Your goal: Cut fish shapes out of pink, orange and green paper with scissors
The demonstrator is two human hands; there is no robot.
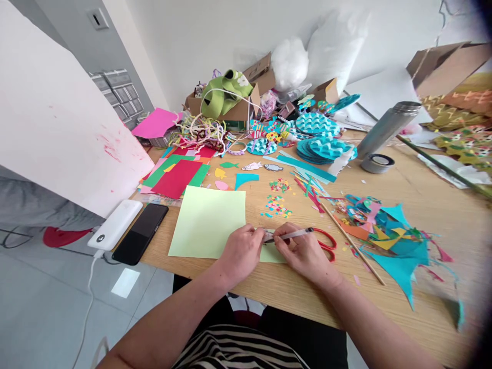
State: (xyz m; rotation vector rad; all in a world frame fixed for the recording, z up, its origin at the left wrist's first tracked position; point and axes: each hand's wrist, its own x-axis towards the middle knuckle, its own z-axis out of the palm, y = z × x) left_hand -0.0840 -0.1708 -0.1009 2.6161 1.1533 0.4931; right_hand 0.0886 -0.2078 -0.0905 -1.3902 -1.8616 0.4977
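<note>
My right hand [302, 252] grips a pen [298, 234] with a pale barrel and a dark end, its tip pointing left toward my left hand. My left hand [242, 250] is closed, thumb and fingers pinching or pressing a small pale paper cutout [268, 236] at the pen's tip. Both hands rest over a light green paper piece [272, 255] near the table's front edge. A larger light green sheet [209, 220] lies to the left, partly beneath my left hand. Scissors with red handles [326, 243] stick out from behind my right hand.
Fish cutouts [251, 166], confetti piles [280, 205] and stacked coloured paper [177, 178] lie beyond my hands. A wooden stick [353, 245] and paper scraps [400, 236] are at right. A phone [141, 234] and power bank [115, 224] sit left; a steel flask [388, 128] stands back right.
</note>
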